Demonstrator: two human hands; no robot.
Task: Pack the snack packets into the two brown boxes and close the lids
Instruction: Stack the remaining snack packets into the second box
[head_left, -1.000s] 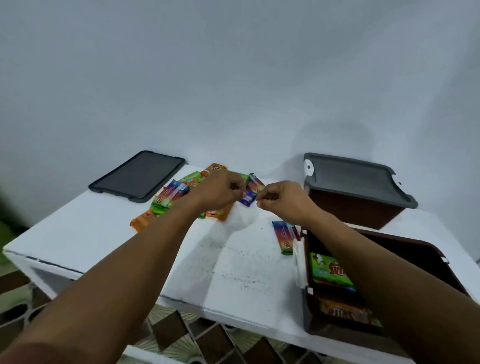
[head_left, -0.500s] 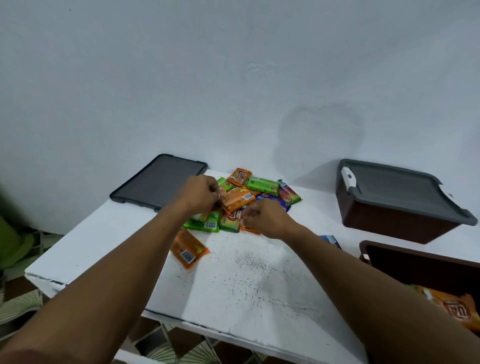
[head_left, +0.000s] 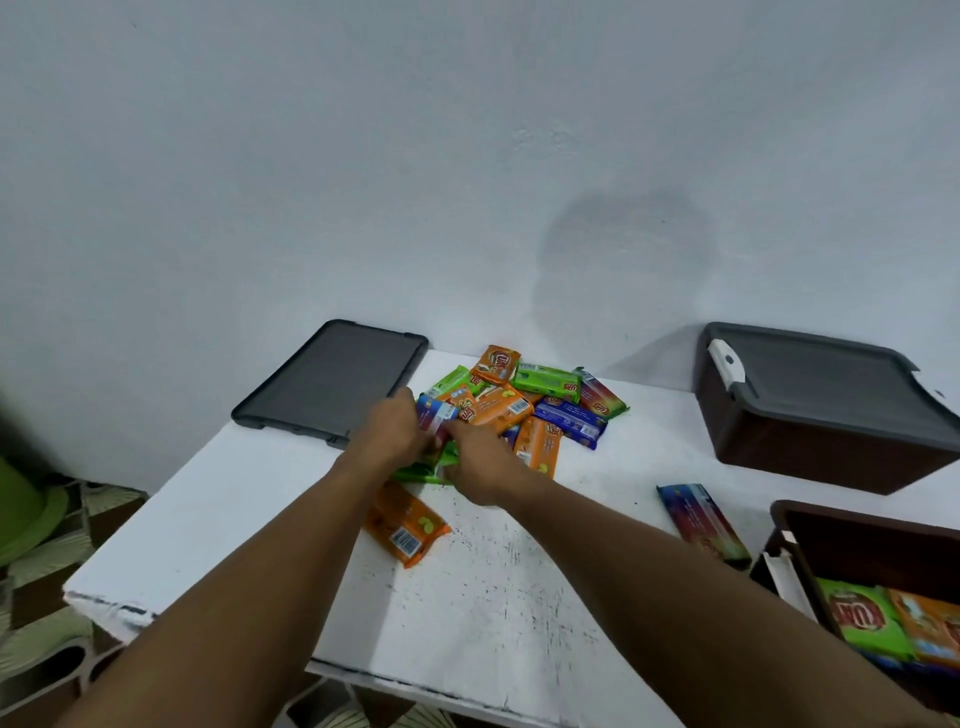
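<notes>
A pile of snack packets in orange, green and blue lies at the back middle of the white table. My left hand grips a blue and red packet at the pile's left edge. My right hand lies on the pile's near side, fingers curled among the packets. One orange packet lies apart, near my left forearm. A dark multicoloured packet lies alone to the right. An open brown box at the right edge holds green and orange packets. Behind it stands a second brown box under a grey lid.
A loose grey lid lies flat at the table's back left corner, partly over the edge. A white wall rises right behind the table. The table's front edge is chipped; patterned floor and a green object show at the left.
The view has swung left and nearer the pile. Both hands have dropped lower onto its near-left side, and my left hand now holds a blue and red packet.
</notes>
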